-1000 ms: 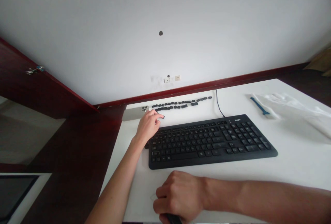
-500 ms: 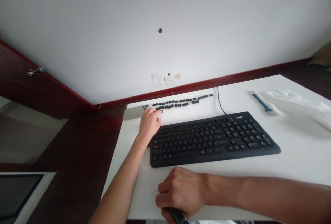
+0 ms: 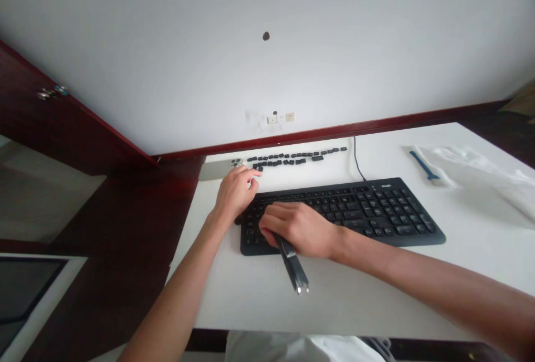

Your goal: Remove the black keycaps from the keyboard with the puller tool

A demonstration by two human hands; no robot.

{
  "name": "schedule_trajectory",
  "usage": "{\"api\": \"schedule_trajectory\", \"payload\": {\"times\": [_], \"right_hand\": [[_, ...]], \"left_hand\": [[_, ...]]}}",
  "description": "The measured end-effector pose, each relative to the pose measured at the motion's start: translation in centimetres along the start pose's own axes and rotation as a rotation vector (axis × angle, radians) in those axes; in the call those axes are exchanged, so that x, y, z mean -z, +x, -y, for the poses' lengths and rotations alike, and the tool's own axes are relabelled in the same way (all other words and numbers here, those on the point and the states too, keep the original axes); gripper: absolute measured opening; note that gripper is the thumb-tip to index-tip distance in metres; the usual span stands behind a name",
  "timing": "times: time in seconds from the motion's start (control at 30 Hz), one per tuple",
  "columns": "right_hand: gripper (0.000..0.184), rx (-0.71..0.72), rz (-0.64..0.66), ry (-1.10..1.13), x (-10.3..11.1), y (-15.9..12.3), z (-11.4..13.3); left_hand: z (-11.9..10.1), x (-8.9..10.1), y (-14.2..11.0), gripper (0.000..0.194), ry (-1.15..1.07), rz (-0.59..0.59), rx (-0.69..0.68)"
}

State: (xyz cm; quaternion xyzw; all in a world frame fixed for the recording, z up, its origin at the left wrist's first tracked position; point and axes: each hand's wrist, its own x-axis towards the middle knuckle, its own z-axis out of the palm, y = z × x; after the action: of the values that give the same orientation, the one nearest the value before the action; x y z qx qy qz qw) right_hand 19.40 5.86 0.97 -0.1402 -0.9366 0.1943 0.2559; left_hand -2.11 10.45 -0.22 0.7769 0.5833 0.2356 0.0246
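Observation:
A black keyboard [image 3: 368,211] lies across the white table [image 3: 376,289]. My right hand [image 3: 298,228] is closed round a dark tool with a metal tip [image 3: 295,266] and rests over the keyboard's left part. My left hand [image 3: 236,192] is just beyond the keyboard's top-left corner, fingers bent, its fingertips close to a row of loose black keycaps [image 3: 292,159] laid out near the table's far edge. Whether those fingers hold a keycap is hidden.
A phone [image 3: 217,170] lies face down at the far left corner of the table. A blue-handled brush [image 3: 422,166] and a white cloth [image 3: 480,175] lie at the right. The keyboard's cable [image 3: 356,159] runs to the far edge. Dark red wood borders the left.
My right hand has moved from the table's near edge up onto the keyboard's left part, carrying the tool. My left hand has drawn back slightly from the keycap row.

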Motion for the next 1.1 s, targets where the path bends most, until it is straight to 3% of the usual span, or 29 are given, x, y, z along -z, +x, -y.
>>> {"api": "schedule_trajectory", "payload": {"times": [0.07, 0.17, 0.27, 0.37, 0.57, 0.8, 0.93, 1.1], "right_hand": [[0.019, -0.198, -0.027, 0.117, 1.9, 0.4, -1.4], [0.018, -0.348, -0.046, 0.213, 3.6, 0.5, -3.2], [0.011, -0.405, -0.043, 0.241, 3.7, 0.2, -4.4], [0.012, -0.443, -0.054, 0.25, 2.8, -0.1, -4.7], [0.036, -0.567, -0.13, 0.3, 1.7, 0.4, -4.3], [0.043, -0.606, -0.316, 0.458, 1.2, 0.2, -4.8], [0.051, -0.57, -0.285, 0.67, 1.0, 0.1, -5.2], [0.042, -0.551, -0.271, 0.761, 1.6, 0.3, -5.3]], "left_hand": [[-0.6, 0.5, -0.6, 0.026, -0.059, 0.036, -0.005], [-1.2, 1.2, -1.2, 0.023, -0.144, 0.178, -0.039], [-1.3, 1.9, -1.4, 0.019, -0.204, 0.329, -0.081], [-0.9, 2.3, -1.3, 0.016, -0.247, 0.407, -0.094], [-0.4, 1.8, -1.3, 0.025, -0.42, 0.37, 0.006], [-1.1, 1.0, -1.3, 0.025, -0.635, 0.354, 0.052], [-1.1, 1.2, -1.2, 0.027, -0.639, 0.346, 0.057], [-0.8, 1.0, -1.1, 0.027, -0.626, 0.311, 0.052]]}}
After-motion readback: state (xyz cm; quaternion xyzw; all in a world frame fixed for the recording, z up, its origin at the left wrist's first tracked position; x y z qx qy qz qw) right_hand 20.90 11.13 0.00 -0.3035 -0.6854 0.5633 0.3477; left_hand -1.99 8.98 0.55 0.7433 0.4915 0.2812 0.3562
